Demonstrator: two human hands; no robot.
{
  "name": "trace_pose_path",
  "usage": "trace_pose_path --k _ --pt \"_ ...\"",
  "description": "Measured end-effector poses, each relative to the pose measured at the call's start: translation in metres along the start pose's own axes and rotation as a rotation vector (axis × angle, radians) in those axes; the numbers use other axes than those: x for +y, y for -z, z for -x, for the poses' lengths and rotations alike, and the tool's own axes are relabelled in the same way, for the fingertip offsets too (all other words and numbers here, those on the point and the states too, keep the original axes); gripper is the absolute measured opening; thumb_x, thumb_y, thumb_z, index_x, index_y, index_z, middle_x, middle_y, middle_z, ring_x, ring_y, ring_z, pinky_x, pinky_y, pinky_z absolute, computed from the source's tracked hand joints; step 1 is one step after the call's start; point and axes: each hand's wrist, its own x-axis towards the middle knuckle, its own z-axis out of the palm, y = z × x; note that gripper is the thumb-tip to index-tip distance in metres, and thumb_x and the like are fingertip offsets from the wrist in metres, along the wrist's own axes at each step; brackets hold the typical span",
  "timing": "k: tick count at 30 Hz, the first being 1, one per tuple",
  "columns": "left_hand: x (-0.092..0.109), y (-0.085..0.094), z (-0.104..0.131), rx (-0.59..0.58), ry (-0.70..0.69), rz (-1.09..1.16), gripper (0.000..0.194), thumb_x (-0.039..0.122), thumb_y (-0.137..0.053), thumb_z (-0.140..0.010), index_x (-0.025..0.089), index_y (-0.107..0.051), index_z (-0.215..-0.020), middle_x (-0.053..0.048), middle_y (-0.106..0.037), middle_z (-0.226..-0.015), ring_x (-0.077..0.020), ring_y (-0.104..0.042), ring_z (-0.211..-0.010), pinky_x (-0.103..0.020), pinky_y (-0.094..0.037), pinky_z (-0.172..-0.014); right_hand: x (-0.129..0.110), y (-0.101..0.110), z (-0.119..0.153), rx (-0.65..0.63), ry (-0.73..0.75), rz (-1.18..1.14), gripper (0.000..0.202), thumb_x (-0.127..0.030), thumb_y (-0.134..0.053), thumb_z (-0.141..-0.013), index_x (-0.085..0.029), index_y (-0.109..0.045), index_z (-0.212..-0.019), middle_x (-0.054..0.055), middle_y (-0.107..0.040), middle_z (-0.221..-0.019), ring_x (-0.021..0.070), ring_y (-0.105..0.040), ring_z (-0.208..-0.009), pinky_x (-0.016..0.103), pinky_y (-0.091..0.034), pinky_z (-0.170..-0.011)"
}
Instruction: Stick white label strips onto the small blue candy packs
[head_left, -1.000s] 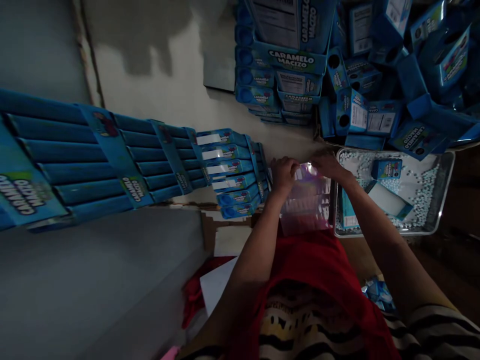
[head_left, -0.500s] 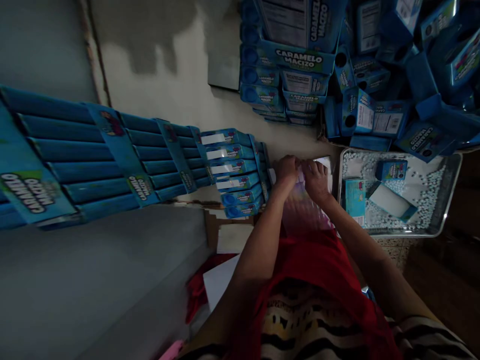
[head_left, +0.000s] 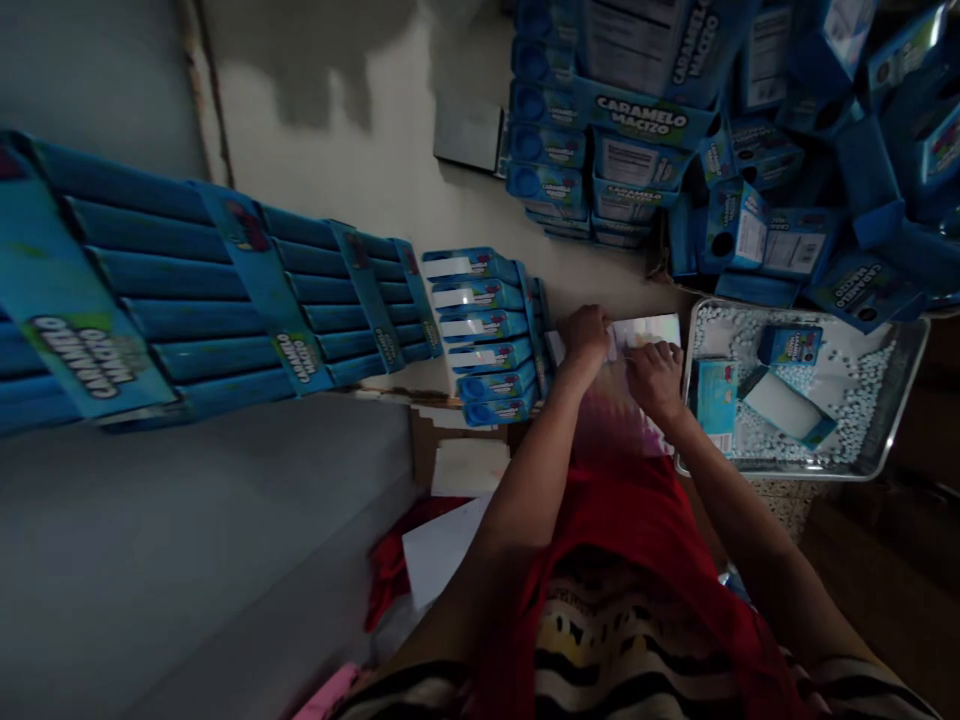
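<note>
A shiny pink and white printed sheet (head_left: 611, 415) lies at the table's front edge, just before the red apron. My left hand (head_left: 588, 335) rests on its upper left part, fingers bent and pressed together; what they grip, if anything, is hidden. On the sheet's right part is my right hand (head_left: 657, 377), its fingers curled in at the sheet's surface, with any held piece too small to name. Left of the sheet stands a stack of blue candy boxes (head_left: 491, 325). To the right, a metal tray (head_left: 904, 400) holds small white pellets and a few blue boxes.
A long row of banded blue boxes (head_left: 180, 300) runs along the left. Further stacked boxes (head_left: 637, 115) stand at the back, with a heap of loose blue boxes (head_left: 802, 240) at the back right. White papers (head_left: 442, 545) lie lower left.
My right hand has moved slightly right and down, away from my left hand, uncovering more of the sheet between them. The whole view has shifted a little.
</note>
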Motion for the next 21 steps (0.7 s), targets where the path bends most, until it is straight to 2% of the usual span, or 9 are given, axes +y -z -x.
trace_pose_path --k 2,5,8,9,11,13,15,18,21 --pt "0.004 -0.004 -0.003 0.042 -0.023 0.040 0.023 0.010 -0.051 -0.098 0.016 -0.074 -0.100 -0.016 -0.077 -0.117 -0.0303 -0.067 -0.116 -0.050 -0.038 -0.111 -0.001 0.018 0.006 0.006 -0.045 -0.016 0.026 -0.024 -0.052 -0.104 -0.018 -0.077 -0.098 0.013 -0.077 -0.099 0.0280 -0.060 -0.100 0.045 -0.036 -0.098" --pt "0.010 -0.008 0.001 0.191 -0.084 0.205 0.025 0.006 -0.051 -0.096 0.017 -0.073 -0.100 -0.016 -0.076 -0.121 -0.0308 -0.064 -0.124 -0.057 -0.024 -0.126 -0.011 0.059 0.024 0.068 -0.209 -0.147 0.016 -0.024 -0.061 -0.094 -0.020 -0.075 -0.089 0.006 -0.072 -0.077 0.0232 -0.061 -0.081 0.039 -0.039 -0.085" --pt "0.016 -0.008 0.030 0.288 -0.137 0.666 0.016 0.020 -0.059 -0.100 0.020 -0.073 -0.108 -0.015 -0.074 -0.130 -0.0279 -0.063 -0.131 -0.048 -0.034 -0.125 -0.030 0.108 0.043 0.099 -0.407 -0.533 0.012 -0.034 -0.070 -0.088 -0.022 -0.073 -0.088 -0.003 -0.057 -0.057 0.0173 -0.054 -0.059 0.032 -0.041 -0.069" --pt "0.017 -0.005 0.046 0.236 -0.117 0.874 0.017 0.032 -0.061 -0.101 0.021 -0.073 -0.107 -0.014 -0.076 -0.127 -0.0275 -0.066 -0.128 -0.045 -0.042 -0.120 -0.038 0.123 0.047 0.065 -0.461 -0.728 0.017 -0.040 -0.073 -0.087 -0.023 -0.072 -0.088 -0.005 -0.056 -0.055 0.0159 -0.052 -0.056 0.031 -0.041 -0.064" --pt "0.017 0.005 0.082 -0.001 -0.008 1.274 0.044 0.061 -0.060 -0.099 0.020 -0.074 -0.099 -0.014 -0.079 -0.112 -0.0287 -0.073 -0.114 -0.044 -0.054 -0.106 -0.053 0.145 0.049 -0.024 -0.552 -1.112 0.028 -0.049 -0.081 -0.081 -0.024 -0.070 -0.086 -0.005 -0.058 -0.057 0.0133 -0.049 -0.051 0.028 -0.041 -0.056" --pt "0.014 0.021 0.118 -0.261 0.103 1.563 0.068 0.083 -0.055 -0.090 0.017 -0.074 -0.094 -0.015 -0.080 -0.099 -0.0305 -0.077 -0.102 -0.044 -0.060 -0.094 -0.066 0.157 0.047 -0.078 -0.621 -1.380 0.035 -0.051 -0.088 -0.074 -0.023 -0.068 -0.081 -0.006 -0.056 -0.058 0.0100 -0.044 -0.048 0.026 -0.042 -0.052" --pt "0.007 0.042 0.147 -0.396 0.108 1.720 0.078 0.091 -0.057 -0.082 0.016 -0.074 -0.095 -0.015 -0.080 -0.096 -0.0307 -0.078 -0.097 -0.043 -0.062 -0.087 -0.075 0.161 0.045 -0.097 -0.671 -1.498 0.037 -0.049 -0.093 -0.069 -0.023 -0.068 -0.076 -0.009 -0.049 -0.054 0.0069 -0.037 -0.046 0.024 -0.043 -0.051" --pt "-0.002 0.068 0.177 -0.364 0.027 1.746 0.068 0.080 -0.082 -0.070 0.017 -0.074 -0.095 -0.011 -0.080 -0.093 -0.0265 -0.078 -0.090 -0.038 -0.063 -0.081 -0.084 0.159 0.046 -0.123 -0.714 -1.545 0.038 -0.047 -0.096 -0.065 -0.021 -0.069 -0.072 -0.010 -0.042 -0.051 0.0048 -0.028 -0.046 0.020 -0.035 -0.044" --pt "-0.013 0.081 0.196 -0.179 0.037 1.631 0.048 0.053 -0.095 -0.067 0.018 -0.073 -0.090 -0.006 -0.080 -0.091 -0.0218 -0.077 -0.086 -0.033 -0.063 -0.078 -0.093 0.153 0.050 -0.110 -0.734 -1.494 0.036 -0.044 -0.096 -0.062 -0.019 -0.072 -0.071 -0.008 -0.047 -0.053 0.0043 -0.030 -0.047 0.018 -0.027 -0.040"
